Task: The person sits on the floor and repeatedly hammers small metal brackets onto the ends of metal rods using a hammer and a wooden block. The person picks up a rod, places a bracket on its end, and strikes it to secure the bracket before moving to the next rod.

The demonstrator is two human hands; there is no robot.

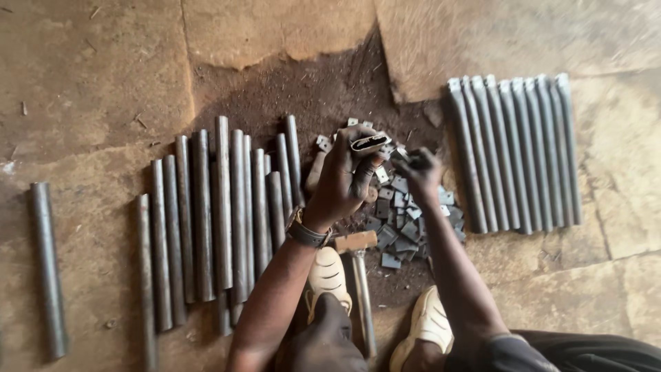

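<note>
Left hand (342, 182), fingers wrapped round a short oval tube (369, 143), open end facing up. Right hand (420, 172), fingers pinched among small flat plates (403, 220) heaped loose on the floor (89, 76).

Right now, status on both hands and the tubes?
Left hand grips an oval metal tube upright, open end up. Right hand, blurred, reaches into the pile of small metal plates. Hammer lies between the feet, untouched.
</note>
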